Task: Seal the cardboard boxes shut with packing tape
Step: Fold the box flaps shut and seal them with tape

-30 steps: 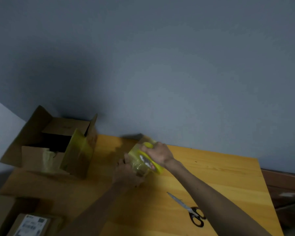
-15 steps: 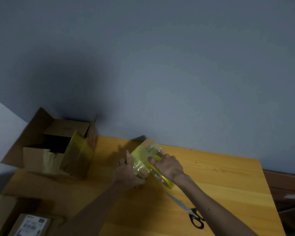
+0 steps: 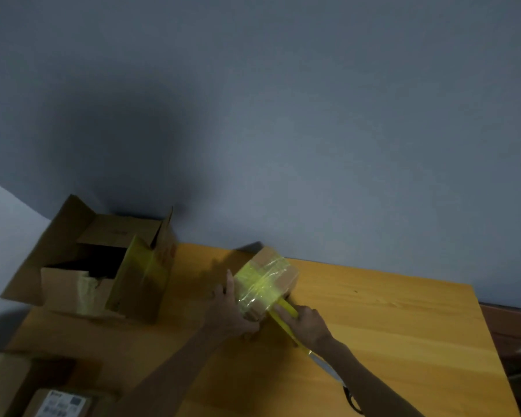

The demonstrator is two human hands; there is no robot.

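Observation:
A small cardboard box point(image 3: 278, 273) stands on the wooden table point(image 3: 388, 320) near the back wall, with yellowish clear tape wrapped over its top and near side. My left hand point(image 3: 227, 311) holds the box at its left and near side, one finger pointing up along the left face. My right hand point(image 3: 306, 325) grips the yellow tape roll point(image 3: 285, 314) just in front of the box. A strip of tape runs from the roll up onto the box.
A large open cardboard box point(image 3: 103, 266) with raised flaps and yellow tape on one flap sits at the table's back left. Scissors point(image 3: 348, 392) lie partly hidden under my right forearm. More boxes, one with a printed label point(image 3: 62, 406), are at the lower left.
My right hand has pulled the tape roll from the top of the small box down over its near side towards me. The left hand stayed on the box.

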